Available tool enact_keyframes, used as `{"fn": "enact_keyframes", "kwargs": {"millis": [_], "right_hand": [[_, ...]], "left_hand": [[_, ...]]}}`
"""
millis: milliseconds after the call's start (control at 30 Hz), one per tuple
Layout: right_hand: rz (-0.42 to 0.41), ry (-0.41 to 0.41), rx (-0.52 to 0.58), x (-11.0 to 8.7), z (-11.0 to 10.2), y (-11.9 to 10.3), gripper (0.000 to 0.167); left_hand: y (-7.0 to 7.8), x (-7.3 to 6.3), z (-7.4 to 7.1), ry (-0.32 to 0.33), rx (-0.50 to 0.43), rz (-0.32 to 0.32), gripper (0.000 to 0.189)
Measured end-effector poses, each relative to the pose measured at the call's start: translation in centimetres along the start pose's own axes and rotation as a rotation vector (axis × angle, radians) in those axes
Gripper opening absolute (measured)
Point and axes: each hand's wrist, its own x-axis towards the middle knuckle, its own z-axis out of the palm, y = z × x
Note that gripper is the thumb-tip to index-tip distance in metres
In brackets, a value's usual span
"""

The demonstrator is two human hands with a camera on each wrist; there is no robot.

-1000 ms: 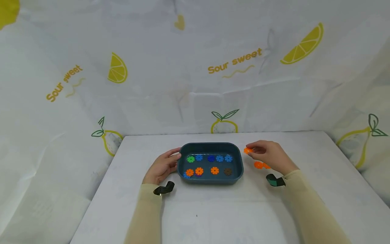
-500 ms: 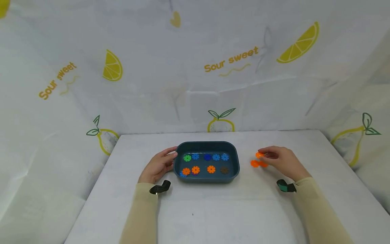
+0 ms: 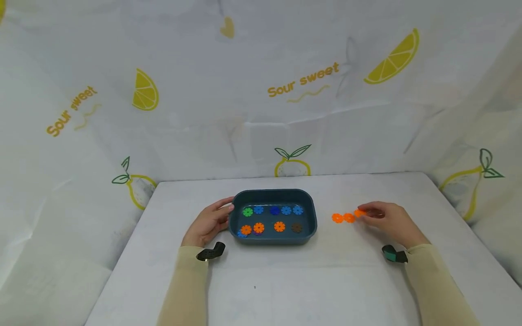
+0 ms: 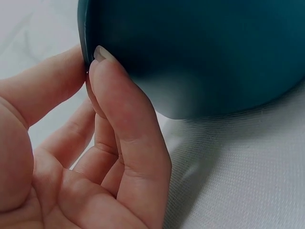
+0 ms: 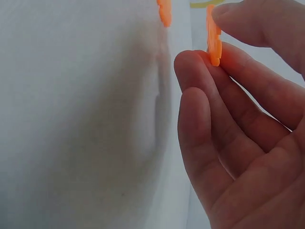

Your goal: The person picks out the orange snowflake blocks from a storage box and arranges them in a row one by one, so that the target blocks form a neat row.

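My left hand (image 3: 209, 223) pinches the left rim of a dark teal plastic tray (image 3: 272, 241), thumb on one side of the wall and fingers on the other in the left wrist view. To the tray's right, my right hand (image 3: 393, 222) pinches an orange notched disc (image 5: 214, 38) between thumb and fingers. Two more orange discs, a left one (image 3: 337, 218) and a right one (image 3: 349, 218), lie side by side on the table between the tray and this hand. Inside the tray are a green disc (image 3: 248, 212), a brown disc (image 3: 296, 227) and several blue and orange ones.
The white-covered table (image 3: 285, 285) reaches back to an upright white cloth (image 3: 195, 136) printed with lemons and lettering. A black band piece (image 3: 211, 251) sits at the left wrist, and a black and green one (image 3: 394, 254) at the right.
My right hand has moved right and slightly down, from beside the tray to beyond the two loose orange discs, with an orange disc at its fingertips. The left hand stays at the tray's rim.
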Motion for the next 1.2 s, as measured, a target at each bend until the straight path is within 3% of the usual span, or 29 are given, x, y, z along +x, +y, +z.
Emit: {"fn": "enact_keyframes", "kwargs": {"millis": [1200], "right_hand": [[0.008,0.026,-0.034,0.53,0.83,0.85,0.037]], "left_hand": [[0.02,-0.05,0.0,-0.01,-0.014,-0.009,0.058]]}}
